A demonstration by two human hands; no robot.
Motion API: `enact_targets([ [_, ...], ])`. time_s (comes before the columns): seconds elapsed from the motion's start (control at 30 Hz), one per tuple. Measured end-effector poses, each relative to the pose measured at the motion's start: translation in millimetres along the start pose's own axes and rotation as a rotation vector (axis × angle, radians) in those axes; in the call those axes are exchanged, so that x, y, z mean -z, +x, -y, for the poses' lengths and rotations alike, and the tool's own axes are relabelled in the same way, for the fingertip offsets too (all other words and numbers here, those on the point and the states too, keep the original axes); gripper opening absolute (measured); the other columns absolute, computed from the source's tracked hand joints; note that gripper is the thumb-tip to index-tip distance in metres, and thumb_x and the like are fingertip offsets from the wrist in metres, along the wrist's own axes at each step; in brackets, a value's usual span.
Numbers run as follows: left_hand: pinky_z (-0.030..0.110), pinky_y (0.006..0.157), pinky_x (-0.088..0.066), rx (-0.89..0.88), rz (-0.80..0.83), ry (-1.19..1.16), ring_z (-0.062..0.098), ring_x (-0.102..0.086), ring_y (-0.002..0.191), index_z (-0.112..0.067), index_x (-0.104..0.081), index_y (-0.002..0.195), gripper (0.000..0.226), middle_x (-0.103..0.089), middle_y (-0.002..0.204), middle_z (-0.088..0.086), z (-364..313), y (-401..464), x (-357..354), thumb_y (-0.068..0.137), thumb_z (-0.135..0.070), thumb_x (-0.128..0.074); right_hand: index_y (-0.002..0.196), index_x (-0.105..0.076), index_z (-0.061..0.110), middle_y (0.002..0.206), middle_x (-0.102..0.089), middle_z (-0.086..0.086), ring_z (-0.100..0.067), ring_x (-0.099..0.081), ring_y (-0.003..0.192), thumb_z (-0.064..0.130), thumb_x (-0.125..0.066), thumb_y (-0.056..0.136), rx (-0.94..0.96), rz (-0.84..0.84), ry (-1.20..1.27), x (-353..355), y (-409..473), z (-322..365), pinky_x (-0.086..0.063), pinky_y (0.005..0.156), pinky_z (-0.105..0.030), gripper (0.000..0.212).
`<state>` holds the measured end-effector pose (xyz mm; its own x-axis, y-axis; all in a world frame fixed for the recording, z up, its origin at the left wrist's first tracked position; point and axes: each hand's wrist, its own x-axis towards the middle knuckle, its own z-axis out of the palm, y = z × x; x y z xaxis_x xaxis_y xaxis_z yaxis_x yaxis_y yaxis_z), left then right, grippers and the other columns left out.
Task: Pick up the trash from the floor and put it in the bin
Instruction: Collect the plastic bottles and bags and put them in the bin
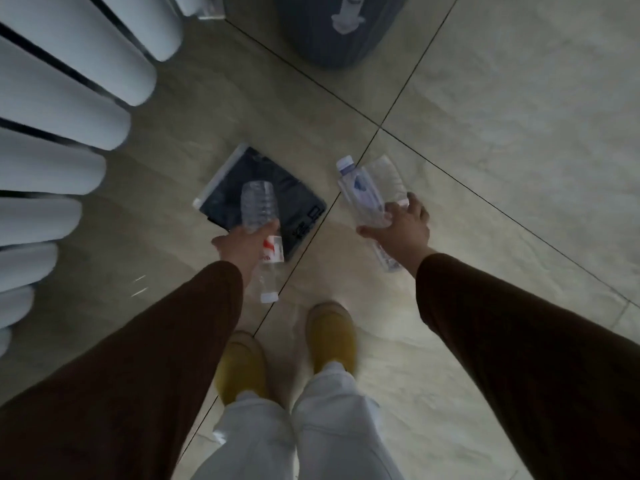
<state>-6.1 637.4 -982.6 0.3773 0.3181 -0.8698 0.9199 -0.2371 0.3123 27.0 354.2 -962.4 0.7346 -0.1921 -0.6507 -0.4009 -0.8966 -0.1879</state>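
Head view: a person in brown sleeves stands on the tiled floor [502,116], both hands clamped on trash — the left hand [242,247] grips a clear bottle [261,216] over a dark packet [263,192], the right hand [405,226] clutches crumpled bottles [363,192] just right of that packet — a grey bin [329,29] beyond.

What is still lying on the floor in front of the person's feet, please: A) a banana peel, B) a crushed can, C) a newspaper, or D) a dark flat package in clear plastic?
D: the dark flat package lies on the floor tiles, while the left hand and the right hand each already grip clear plastic bottles.
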Motion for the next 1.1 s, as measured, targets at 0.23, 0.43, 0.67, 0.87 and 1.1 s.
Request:
enact_targets([
  [0.23, 0.026, 0.065, -0.047, 0.005, -0.148, -0.1, 0.018, -0.056, 0.087, -0.017, -0.057, 0.108, 0.063, -0.039, 0.121, 0.004, -2.0, 26.3, -15.7, 0.064, -0.054, -0.084, 0.123, -0.059, 0.039, 0.165, -0.005, -0.008, -0.043, -0.018, 0.142, 0.08, -0.064, 0.064, 0.073, -0.039, -0.047, -18.6, 27.7, -16.3, -0.025, 0.111, -0.063, 0.072],
  [0.43, 0.045, 0.089, -0.056, -0.169, -0.11, 0.091, 0.029, -0.065, 0.099, -0.013, -0.065, 0.111, 0.063, -0.065, 0.112, 0.011, -17.0, -2.9, -9.3, 0.066, -0.055, -0.079, 0.125, -0.059, 0.032, 0.152, -0.027, -0.011, -0.039, -0.034, 0.133, 0.082, -0.06, 0.062, 0.067, -0.015, 0.073, -4.6, 10.2, -5.6, -0.036, 0.108, -0.054, 0.081],
  [0.67, 0.036, 0.09, -0.051, -0.375, -0.093, 0.28, 0.023, -0.056, 0.098, -0.016, -0.051, 0.107, 0.059, -0.044, 0.114, 0.006, -67.2, -121.1, 24.1, 0.069, -0.047, -0.083, 0.124, -0.057, 0.032, 0.152, -0.027, -0.009, -0.038, -0.035, 0.133, 0.085, -0.06, 0.059, -0.014, 0.083, 0.219, 65.6, -91.2, 15.2, -0.039, 0.107, -0.051, 0.084],
  [0.87, 0.043, 0.089, -0.054, -0.555, -0.109, 0.341, 0.023, -0.055, 0.101, -0.02, -0.05, 0.111, 0.062, -0.046, 0.114, 0.003, -140.7, -246.3, 62.5, 0.066, -0.049, -0.08, 0.115, -0.06, 0.033, 0.15, -0.03, -0.012, -0.038, -0.034, 0.135, 0.086, -0.06, 0.058, -0.012, 0.038, 0.313, 182.3, -171.4, 23.8, -0.037, 0.104, -0.046, 0.078],
  [1.1, 0.043, 0.085, -0.057, -0.654, -0.175, 0.291, 0.023, -0.057, 0.1, -0.024, -0.047, 0.114, 0.066, -0.046, 0.115, 0.002, -232.7, -331.7, 57.2, 0.063, -0.049, -0.082, 0.109, -0.058, 0.036, 0.15, -0.03, -0.013, -0.036, -0.028, 0.14, 0.086, -0.061, 0.058, 0.048, 0.019, 0.412, 306.5, -182.3, 19.3, -0.032, 0.111, -0.05, 0.072],
])
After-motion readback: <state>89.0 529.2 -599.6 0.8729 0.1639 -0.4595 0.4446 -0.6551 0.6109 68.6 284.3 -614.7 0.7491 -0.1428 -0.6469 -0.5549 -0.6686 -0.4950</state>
